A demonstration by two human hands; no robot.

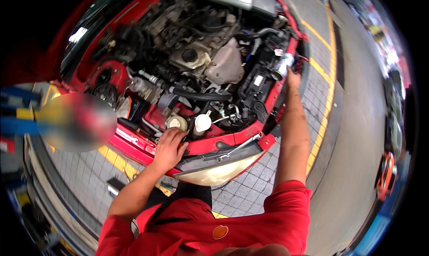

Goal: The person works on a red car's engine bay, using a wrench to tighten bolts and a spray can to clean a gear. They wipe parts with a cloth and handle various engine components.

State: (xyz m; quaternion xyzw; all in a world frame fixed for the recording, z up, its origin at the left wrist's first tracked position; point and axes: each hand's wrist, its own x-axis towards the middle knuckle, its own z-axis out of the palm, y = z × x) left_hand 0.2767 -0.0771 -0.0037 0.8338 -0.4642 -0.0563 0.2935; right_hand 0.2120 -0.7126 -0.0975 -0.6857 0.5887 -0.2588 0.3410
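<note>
My left hand [169,149] lies over the red edge of the engine bay, fingers spread and holding nothing I can see. Its fingertips are close to a round, cream-coloured reservoir [176,123]. Just to the right of that hand stands another reservoir with a white cap [203,122]. My right arm reaches far along the front of the car, and my right hand [293,78] is closed round a white and green can [283,66] above the red front crossbar [272,95]. The hand partly hides the can.
A combination wrench [240,147] lies above the yellowed headlight [219,169]. The engine [192,55] fills the open bay, with a black hose [201,95] across it. At left, a blurred patch sits beside a blue lift arm [18,124]. Yellow lines mark the tiled floor [250,189].
</note>
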